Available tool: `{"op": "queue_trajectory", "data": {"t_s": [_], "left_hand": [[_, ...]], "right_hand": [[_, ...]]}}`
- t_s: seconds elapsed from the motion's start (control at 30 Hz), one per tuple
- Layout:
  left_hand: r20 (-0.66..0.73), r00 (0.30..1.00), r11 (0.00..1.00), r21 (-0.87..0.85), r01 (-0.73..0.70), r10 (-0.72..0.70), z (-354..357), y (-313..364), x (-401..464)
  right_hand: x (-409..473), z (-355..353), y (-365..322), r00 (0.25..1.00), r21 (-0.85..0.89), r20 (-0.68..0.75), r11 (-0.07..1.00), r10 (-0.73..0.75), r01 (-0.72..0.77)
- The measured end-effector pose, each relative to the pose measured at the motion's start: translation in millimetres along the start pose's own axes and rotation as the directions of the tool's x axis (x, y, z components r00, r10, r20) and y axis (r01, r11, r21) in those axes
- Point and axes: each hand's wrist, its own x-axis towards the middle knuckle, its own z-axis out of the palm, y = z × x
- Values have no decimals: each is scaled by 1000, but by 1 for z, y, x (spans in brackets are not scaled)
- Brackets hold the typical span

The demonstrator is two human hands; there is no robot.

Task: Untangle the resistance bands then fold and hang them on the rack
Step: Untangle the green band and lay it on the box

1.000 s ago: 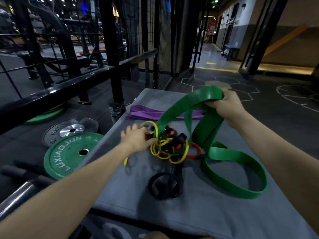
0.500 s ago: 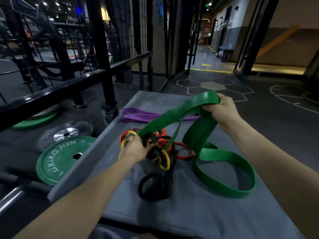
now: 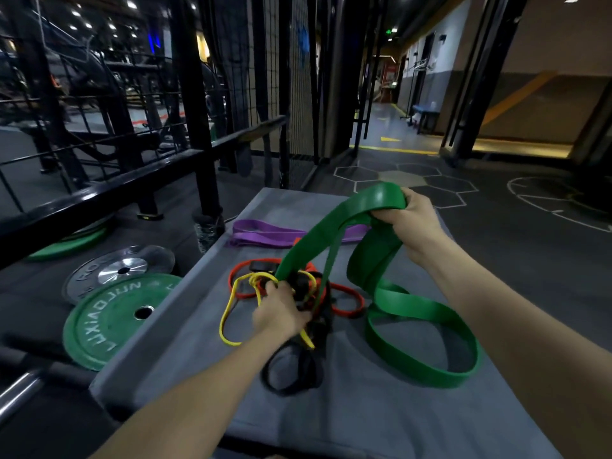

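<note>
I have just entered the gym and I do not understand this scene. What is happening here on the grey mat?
A person is untangling resistance bands on a grey mat. The right hand grips the wide green band and lifts it. The left hand holds the knot of yellow, red and black bands, which the green band runs into. A purple band lies apart behind. Nothing is folded yet.

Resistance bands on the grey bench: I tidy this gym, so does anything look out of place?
Yes. The wide green band still runs into a knot of yellow, orange and black bands mid-bench, where the left hand grips it; the right hand lifts its far loop. Only the purple band lies flat, apart.
</note>
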Motion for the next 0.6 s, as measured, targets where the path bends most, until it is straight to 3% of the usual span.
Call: {"op": "queue_trajectory", "data": {"t_s": [0.13,0.23,0.4,0.47,0.6], "left_hand": [[-144,989,998,-48,-38,30,-39,-39,23],[-258,966,992,-118,-49,17,-73,-57,37],[-334,941,965,-262,-34,-57,-96,-58,46],[-265,958,927,-374,1,-108,-91,-56,41],[34,975,799,-568,198,-218,-61,-74,30]], "right_hand": [[4,-29,5,991,-79,-86,991,104,-111],[3,-47,14,985,-329,-75,929,155,-171],[-3,-65,41,960,-752,-157,602,230,-267],[-13,-67,55,943,-826,-203,471,265,-311],[-40,-60,92,942,-942,-170,234,289,-241]]}}
